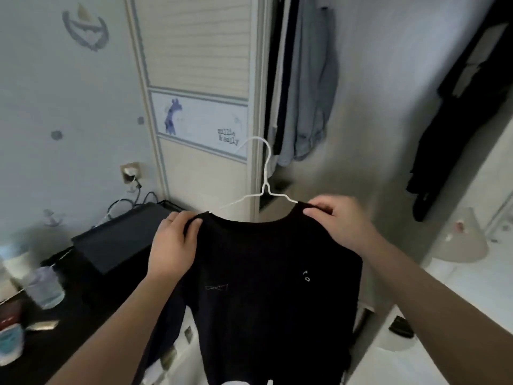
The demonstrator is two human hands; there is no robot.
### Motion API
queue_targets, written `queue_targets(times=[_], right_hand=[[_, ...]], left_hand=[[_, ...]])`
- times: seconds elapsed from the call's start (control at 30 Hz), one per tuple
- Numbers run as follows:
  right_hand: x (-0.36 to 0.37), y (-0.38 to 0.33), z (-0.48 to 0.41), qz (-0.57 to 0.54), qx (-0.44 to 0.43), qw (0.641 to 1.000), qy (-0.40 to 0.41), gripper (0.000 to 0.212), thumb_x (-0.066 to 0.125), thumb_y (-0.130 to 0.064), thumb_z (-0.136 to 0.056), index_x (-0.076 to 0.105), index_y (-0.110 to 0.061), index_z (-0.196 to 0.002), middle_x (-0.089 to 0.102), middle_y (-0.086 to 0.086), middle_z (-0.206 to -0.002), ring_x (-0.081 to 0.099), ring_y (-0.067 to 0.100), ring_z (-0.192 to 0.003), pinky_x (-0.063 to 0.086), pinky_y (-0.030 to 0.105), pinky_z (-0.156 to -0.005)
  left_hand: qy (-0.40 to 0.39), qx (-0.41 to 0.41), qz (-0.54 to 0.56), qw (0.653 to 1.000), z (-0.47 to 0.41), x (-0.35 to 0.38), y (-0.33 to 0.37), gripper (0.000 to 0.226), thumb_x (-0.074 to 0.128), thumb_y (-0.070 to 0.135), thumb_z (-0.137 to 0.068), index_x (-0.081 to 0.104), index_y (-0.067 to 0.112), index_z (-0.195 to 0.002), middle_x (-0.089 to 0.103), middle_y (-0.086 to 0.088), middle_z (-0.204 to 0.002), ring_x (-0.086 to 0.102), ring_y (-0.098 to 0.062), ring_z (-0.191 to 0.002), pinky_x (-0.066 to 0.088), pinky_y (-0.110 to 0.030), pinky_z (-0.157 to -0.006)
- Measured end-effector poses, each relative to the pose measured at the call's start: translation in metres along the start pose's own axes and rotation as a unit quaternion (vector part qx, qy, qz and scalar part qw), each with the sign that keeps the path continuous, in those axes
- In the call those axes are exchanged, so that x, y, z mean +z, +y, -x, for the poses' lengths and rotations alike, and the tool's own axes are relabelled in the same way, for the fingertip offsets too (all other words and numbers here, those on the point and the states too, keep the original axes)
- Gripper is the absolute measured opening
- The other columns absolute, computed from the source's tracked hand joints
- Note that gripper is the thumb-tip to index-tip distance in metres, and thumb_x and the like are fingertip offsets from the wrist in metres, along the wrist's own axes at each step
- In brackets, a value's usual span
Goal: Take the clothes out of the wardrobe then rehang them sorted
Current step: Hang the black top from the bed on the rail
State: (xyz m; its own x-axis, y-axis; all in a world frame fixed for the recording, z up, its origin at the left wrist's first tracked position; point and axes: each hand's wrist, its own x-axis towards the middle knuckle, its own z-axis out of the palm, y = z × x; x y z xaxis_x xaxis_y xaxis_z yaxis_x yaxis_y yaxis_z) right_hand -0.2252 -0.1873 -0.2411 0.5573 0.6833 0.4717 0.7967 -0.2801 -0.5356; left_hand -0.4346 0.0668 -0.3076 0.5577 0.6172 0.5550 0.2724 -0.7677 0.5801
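Note:
A black t-shirt (266, 287) hangs on a white wire hanger (263, 173) in front of me, below the open wardrobe. My left hand (175, 243) pinches the shirt's left shoulder by the collar. My right hand (341, 218) grips the right shoulder, over the hanger's end. The hanger's hook sticks up free, touching no rail. Inside the wardrobe opening hang a pale blue shirt (313, 87) and dark and white garments (280, 79). More dark clothes (466, 112) hang at the far right.
The wardrobe's sliding door (200, 79) stands to the left of the opening. A dark desk (91, 287) at the left holds a black tray, a glass jar (45, 287) and small items. A wall socket with cables (130, 173) is behind it. A pale lampshade (463, 240) lies at the right.

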Motion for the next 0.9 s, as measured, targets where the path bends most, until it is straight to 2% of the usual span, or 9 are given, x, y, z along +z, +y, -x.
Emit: queue_targets(times=[0.1,0.2,0.3,0.37,0.5,0.67,0.9], right_hand=[[-0.038,0.012,-0.022,0.059,0.018,0.997,0.038,0.011,0.067,-0.028,-0.091,0.073,-0.022,-0.085,0.071,-0.011,-0.079,0.064,0.006,-0.08,0.049,0.034,-0.081],[-0.077,0.029,-0.042,0.107,0.031,0.99,0.083,0.012,0.066,-0.031,-0.091,0.072,-0.022,-0.085,0.067,-0.009,-0.073,0.062,0.01,-0.074,0.05,0.036,-0.075],[-0.118,0.043,-0.065,0.136,0.031,0.983,0.115,0.019,0.067,-0.032,-0.091,0.062,-0.031,-0.073,0.058,-0.008,-0.061,0.055,0.008,-0.063,0.048,0.037,-0.066],[-0.148,0.052,-0.081,0.148,0.027,0.978,0.143,0.02,0.067,-0.033,-0.09,0.061,-0.033,-0.071,0.055,-0.008,-0.058,0.053,0.007,-0.059,0.048,0.038,-0.063],[-0.202,0.067,-0.111,0.178,0.014,0.965,0.194,0.013,0.066,-0.036,-0.09,0.07,-0.025,-0.084,0.057,-0.009,-0.062,0.056,0.009,-0.062,0.05,0.041,-0.065],[-0.268,0.064,-0.143,0.213,0.026,0.952,0.219,0.015,0.064,-0.037,-0.092,0.066,-0.027,-0.081,0.057,-0.009,-0.063,0.055,0.005,-0.063,0.048,0.033,-0.064],[-0.347,0.053,-0.194,0.307,0.059,0.912,0.266,0.018,0.061,-0.042,-0.092,0.063,-0.027,-0.083,0.057,-0.011,-0.069,0.057,0.013,-0.075,0.05,0.037,-0.07]], left_hand=[[-0.016,0.049,0.028,0.998,-0.062,0.033,0.025,0.022,0.052,0.026,-0.102,0.065,0.01,-0.11,0.061,-0.006,-0.101,0.057,-0.028,-0.098,0.042,-0.036,-0.083],[-0.018,0.095,0.067,0.993,-0.12,0.07,0.059,0.021,0.053,0.026,-0.101,0.065,0.01,-0.109,0.061,-0.008,-0.1,0.056,-0.03,-0.099,0.044,-0.04,-0.087],[-0.005,0.136,0.091,0.987,-0.175,0.099,0.098,0.02,0.055,0.025,-0.1,0.066,0.009,-0.106,0.062,-0.01,-0.096,0.056,-0.03,-0.097,0.043,-0.038,-0.085],[-0.002,0.151,0.103,0.983,-0.211,0.115,0.128,0.021,0.055,0.024,-0.101,0.066,0.008,-0.107,0.062,-0.011,-0.098,0.057,-0.03,-0.097,0.041,-0.033,-0.083],[0.032,0.213,0.12,0.969,-0.278,0.146,0.191,0.022,0.053,0.024,-0.101,0.065,0.006,-0.104,0.061,-0.012,-0.095,0.058,-0.031,-0.093,0.039,-0.033,-0.077],[0.067,0.258,0.138,0.954,-0.344,0.179,0.268,0.023,0.05,0.023,-0.103,0.061,0.003,-0.103,0.06,-0.016,-0.097,0.059,-0.035,-0.092,0.038,-0.034,-0.073],[0.082,0.288,0.169,0.939,-0.445,0.219,0.369,0.024,0.042,0.027,-0.105,0.051,0.008,-0.093,0.058,-0.022,-0.097,0.058,-0.042,-0.091,0.038,-0.042,-0.072]])
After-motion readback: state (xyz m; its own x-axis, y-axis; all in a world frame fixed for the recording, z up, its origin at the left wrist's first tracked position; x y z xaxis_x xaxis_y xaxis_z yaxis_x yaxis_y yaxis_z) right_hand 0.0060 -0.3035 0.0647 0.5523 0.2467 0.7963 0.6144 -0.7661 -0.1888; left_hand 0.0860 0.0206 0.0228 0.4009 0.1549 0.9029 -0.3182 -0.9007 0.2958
